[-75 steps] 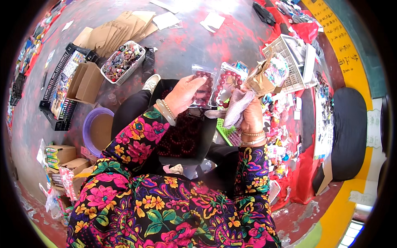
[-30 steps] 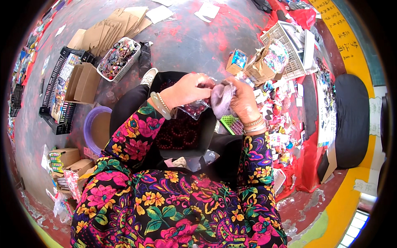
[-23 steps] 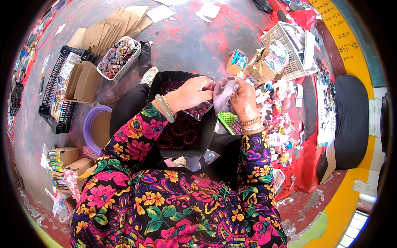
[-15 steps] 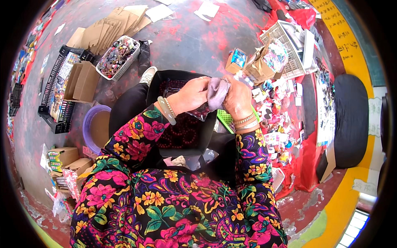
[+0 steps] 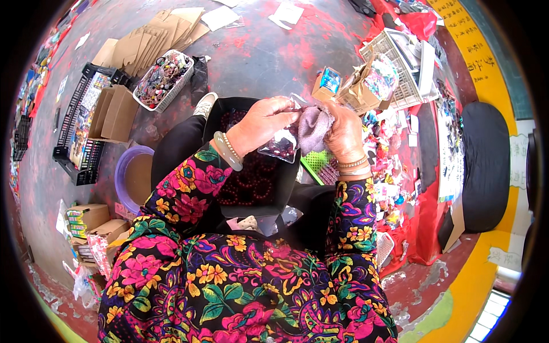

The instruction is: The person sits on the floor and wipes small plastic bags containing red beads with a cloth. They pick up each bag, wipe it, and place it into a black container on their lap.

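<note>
While the left hand (image 5: 264, 124) pinches a clear plastic bag (image 5: 279, 147) above a black bin (image 5: 287, 182) of dark red bead strings (image 5: 251, 193), the right hand (image 5: 345, 132) clutches a mauve cloth (image 5: 314, 128) just right of the bag; a green-rimmed basket (image 5: 311, 172) lies right of the bin.

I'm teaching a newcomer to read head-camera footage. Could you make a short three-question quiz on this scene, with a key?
1. Multiple choice: which hand holds the purple-grey cloth?
a) left
b) right
c) neither

2. True or false: the round purple basin stands to the person's left of the black bin.

3. Open question: what lies loose in the lower part of that bin?

Key:
1. b, the right hand.
2. True.
3. Dark red bead strings.
</note>
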